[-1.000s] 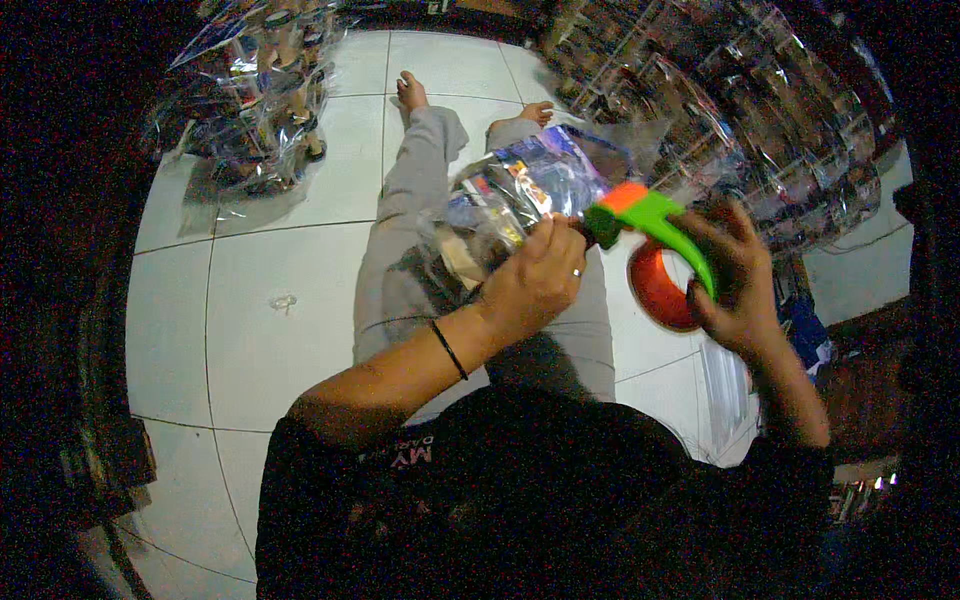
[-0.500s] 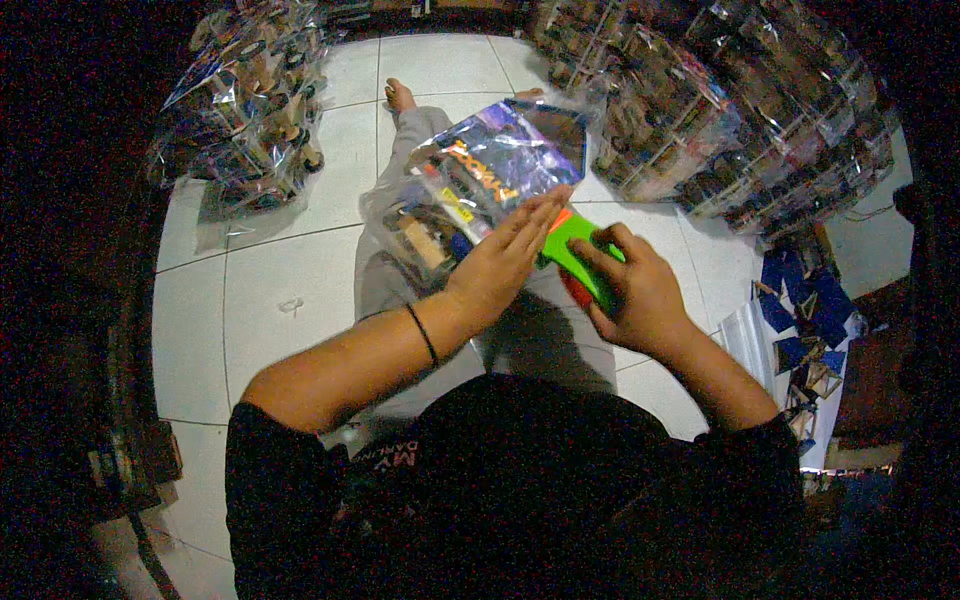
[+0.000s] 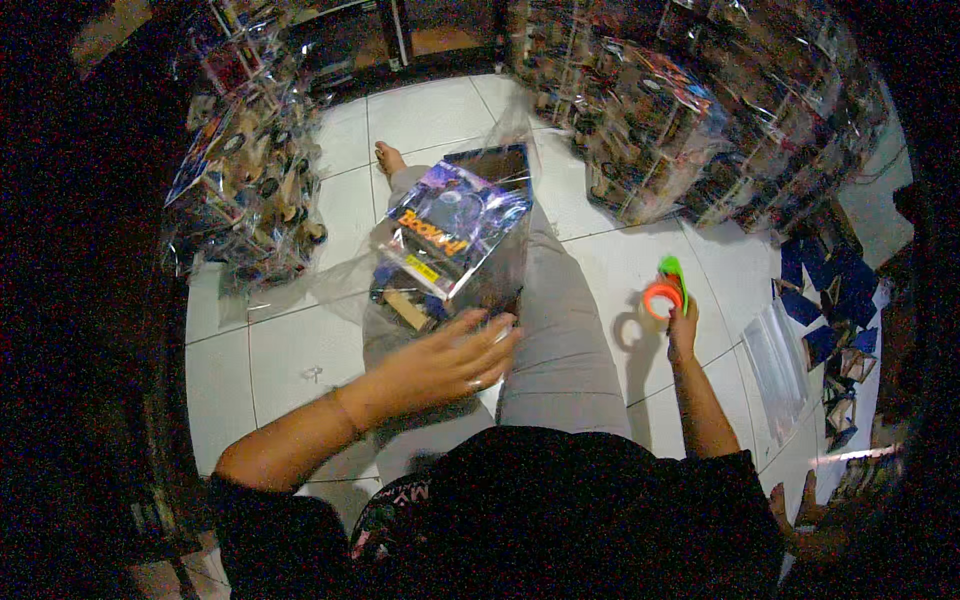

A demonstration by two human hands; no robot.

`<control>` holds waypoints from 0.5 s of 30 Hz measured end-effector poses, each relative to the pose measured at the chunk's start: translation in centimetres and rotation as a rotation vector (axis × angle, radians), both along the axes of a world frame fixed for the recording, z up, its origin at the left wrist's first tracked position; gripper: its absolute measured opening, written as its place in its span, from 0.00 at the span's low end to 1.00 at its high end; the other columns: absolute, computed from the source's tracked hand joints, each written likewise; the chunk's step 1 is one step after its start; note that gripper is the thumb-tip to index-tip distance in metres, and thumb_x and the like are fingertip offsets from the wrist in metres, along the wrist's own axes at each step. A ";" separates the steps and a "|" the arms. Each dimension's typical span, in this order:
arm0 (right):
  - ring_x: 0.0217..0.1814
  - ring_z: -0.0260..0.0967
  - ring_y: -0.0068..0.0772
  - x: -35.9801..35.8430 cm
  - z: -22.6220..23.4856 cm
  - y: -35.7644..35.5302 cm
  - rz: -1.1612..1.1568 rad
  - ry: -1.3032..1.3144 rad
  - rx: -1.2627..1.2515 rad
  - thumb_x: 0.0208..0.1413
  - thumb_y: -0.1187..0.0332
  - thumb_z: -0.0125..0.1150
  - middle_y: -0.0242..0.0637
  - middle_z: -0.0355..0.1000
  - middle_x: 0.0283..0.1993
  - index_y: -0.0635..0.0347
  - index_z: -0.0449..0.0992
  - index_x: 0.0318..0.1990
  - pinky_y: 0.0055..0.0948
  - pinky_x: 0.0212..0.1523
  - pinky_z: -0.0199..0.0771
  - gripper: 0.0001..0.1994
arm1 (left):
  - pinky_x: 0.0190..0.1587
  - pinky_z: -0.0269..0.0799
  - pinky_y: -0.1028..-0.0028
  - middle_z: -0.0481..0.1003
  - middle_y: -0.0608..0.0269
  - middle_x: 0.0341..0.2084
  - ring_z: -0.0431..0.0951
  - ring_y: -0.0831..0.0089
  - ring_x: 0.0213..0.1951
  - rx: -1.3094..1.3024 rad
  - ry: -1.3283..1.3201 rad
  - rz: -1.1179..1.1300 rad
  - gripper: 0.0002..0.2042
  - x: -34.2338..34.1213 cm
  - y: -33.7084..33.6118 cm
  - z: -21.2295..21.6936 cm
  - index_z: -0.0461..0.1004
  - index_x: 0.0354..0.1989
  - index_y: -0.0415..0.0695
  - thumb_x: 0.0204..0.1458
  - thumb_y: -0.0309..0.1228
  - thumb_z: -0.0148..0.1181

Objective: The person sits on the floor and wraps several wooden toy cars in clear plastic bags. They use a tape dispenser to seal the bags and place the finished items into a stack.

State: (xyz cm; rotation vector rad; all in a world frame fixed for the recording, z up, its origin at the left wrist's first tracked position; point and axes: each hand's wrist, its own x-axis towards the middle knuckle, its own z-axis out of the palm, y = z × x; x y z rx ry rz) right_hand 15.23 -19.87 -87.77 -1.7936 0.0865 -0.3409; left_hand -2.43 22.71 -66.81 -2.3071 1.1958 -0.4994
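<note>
A box with purple and blue artwork, wrapped in a clear plastic bag, lies along my outstretched legs on the white tile floor. My left hand rests at the near end of the bag with its fingers spread, touching the plastic without gripping it. My right hand is stretched out to the right, low over the floor. It holds an orange and green tape dispenser, well apart from the box.
Heaps of similar bagged boxes stand at the left and at the back right. A stack of flat clear bags and several dark blue cards lie on the floor at the right.
My right hand has carried the tape dispenser away from the box, out to the right and down. My left hand has slid from the top of the bag to its near end.
</note>
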 end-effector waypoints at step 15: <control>0.72 0.15 0.58 -11.3 13.3 27.5 0.799 -0.010 -0.465 0.32 0.40 0.70 0.57 0.11 0.69 0.67 0.17 0.64 0.48 0.69 0.28 0.70 | 0.26 0.70 0.64 0.71 0.62 0.18 0.75 0.63 0.21 0.181 0.047 0.266 0.04 6.5 2.7 14.0 0.69 0.28 0.47 0.46 0.32 0.53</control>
